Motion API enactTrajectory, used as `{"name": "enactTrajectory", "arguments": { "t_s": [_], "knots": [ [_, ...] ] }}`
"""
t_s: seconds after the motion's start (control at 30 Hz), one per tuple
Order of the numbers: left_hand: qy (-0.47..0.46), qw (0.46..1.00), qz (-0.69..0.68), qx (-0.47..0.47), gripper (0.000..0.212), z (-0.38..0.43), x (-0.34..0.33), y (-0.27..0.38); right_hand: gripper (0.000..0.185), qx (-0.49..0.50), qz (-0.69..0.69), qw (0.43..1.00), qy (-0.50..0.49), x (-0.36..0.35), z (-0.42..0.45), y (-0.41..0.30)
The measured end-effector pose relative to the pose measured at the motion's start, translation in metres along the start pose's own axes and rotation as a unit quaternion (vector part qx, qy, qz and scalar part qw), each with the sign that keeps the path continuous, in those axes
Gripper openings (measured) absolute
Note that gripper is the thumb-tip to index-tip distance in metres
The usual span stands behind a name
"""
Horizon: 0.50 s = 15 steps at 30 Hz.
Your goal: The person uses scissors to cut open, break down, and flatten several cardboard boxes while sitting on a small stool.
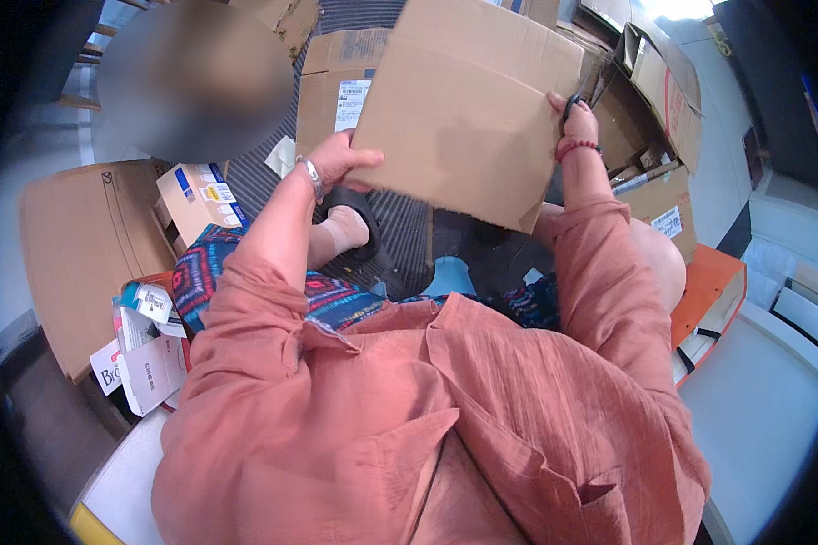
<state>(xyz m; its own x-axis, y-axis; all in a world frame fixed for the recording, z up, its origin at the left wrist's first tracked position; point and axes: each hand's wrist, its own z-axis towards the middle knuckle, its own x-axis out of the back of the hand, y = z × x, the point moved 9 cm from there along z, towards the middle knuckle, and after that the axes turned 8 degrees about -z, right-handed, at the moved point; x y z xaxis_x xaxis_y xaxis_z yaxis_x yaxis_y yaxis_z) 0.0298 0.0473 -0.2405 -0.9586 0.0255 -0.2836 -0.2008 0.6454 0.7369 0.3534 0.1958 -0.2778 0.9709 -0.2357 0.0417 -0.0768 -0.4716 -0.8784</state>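
Observation:
A large brown corrugated cardboard sheet (467,102) is held up in front of me, a crease across its upper part and a rough lower edge. My left hand (344,160) grips its lower left corner, thumb on the near face. At the right edge, my right hand (576,122) pinches the board between thumb and fingers. A dark loop like a scissors handle (571,106) sits at that hand's fingers; the rest of the tool is hard to make out. Behind the sheet, partly hidden, stands a cardboard box (320,88) with a shipping label.
Opened cartons (661,102) pile up at the right. A folded cardboard panel (95,252) and a printed box (201,194) lie at the left. Small packages (150,361) sit beside my left hip, and an orange box (709,293) beside my right. A blurred oval covers the upper left.

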Motion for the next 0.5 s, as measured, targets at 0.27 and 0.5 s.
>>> {"name": "enactTrajectory", "arguments": {
  "t_s": [0.27,0.5],
  "knots": [
    [0.046,0.974,-0.186,-0.118,0.036,-0.001,0.034,0.013,0.036,-0.119,0.132,0.959,-0.222,-0.041,-0.033,0.018],
    [0.041,0.964,-0.221,-0.145,0.036,-0.002,0.045,0.025,0.048,-0.114,0.108,0.928,-0.339,-0.058,-0.086,-0.007]
  ]
}}
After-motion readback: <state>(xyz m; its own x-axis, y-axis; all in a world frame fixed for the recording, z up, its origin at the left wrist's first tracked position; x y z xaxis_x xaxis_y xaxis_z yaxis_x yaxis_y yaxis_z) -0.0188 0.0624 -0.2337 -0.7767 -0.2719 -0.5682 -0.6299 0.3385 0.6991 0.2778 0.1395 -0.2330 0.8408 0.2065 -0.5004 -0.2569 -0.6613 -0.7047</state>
